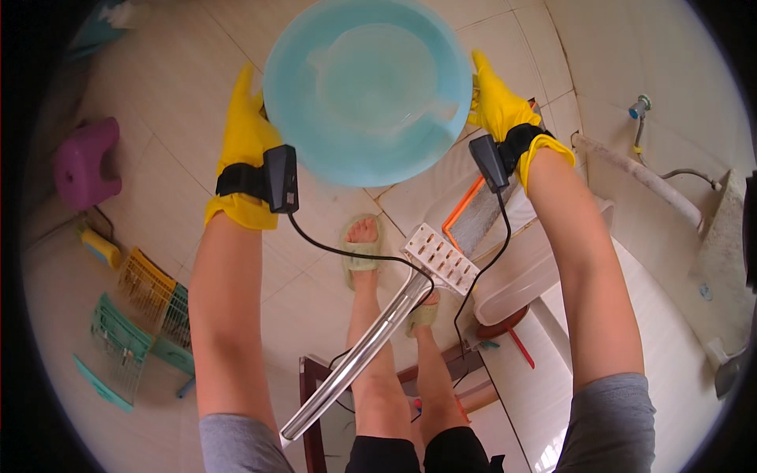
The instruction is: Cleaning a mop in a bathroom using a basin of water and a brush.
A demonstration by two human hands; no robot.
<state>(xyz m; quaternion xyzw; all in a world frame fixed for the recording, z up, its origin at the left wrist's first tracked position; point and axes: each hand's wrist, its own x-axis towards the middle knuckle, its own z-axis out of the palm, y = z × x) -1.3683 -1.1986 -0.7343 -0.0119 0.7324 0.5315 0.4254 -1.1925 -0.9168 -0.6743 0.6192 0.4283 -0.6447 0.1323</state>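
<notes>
Out in front of me, a round light-blue plastic basin (288, 94) is held between my two hands, with what looks like clear water in it. My left hand (246, 122), in a yellow rubber glove, grips its left side. On the opposite side my right hand (498, 98), gloved the same way, has hold of the rim. The fingers of both hands are partly hidden by the basin. Each wrist wears a black strap with a small black box (281, 180), and a cable trails from each.
Below the basin runs a chrome bar (355, 359) ending in a white slotted plate (441, 258). A purple stool (88, 162) and yellow and green baskets (120, 327) are at left. At right are a white ceramic fixture (512, 284), an orange-edged grey pad (482, 217) and a wall valve (639, 107).
</notes>
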